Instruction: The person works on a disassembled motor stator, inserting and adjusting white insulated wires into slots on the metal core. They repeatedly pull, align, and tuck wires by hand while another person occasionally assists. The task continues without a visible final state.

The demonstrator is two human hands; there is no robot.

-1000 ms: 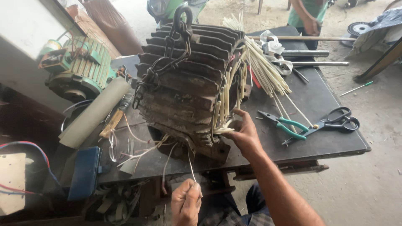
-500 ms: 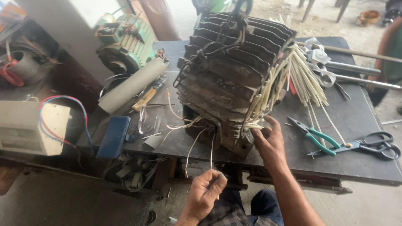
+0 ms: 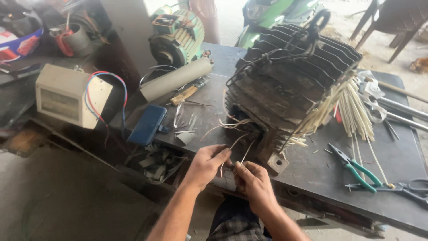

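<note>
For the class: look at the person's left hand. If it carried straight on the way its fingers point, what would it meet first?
The left hand points up and to the right, so it would probably first meet the thin wire leads it pinches, then the lower end of the finned motor housing. Depth is unclear from one view.

Green-handled pliers [image 3: 360, 171] lower right beside black-handled scissors [image 3: 412, 187]; grey cardboard tube [image 3: 176, 79] and green finned motor [image 3: 180, 35] upper centre; blue flat case [image 3: 147, 124] centre left; cream box [image 3: 67, 95] left

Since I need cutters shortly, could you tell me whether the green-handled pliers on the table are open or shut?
Open: the green-handled pliers lie flat on the dark table, handles spread apart, untouched by either hand.
</note>
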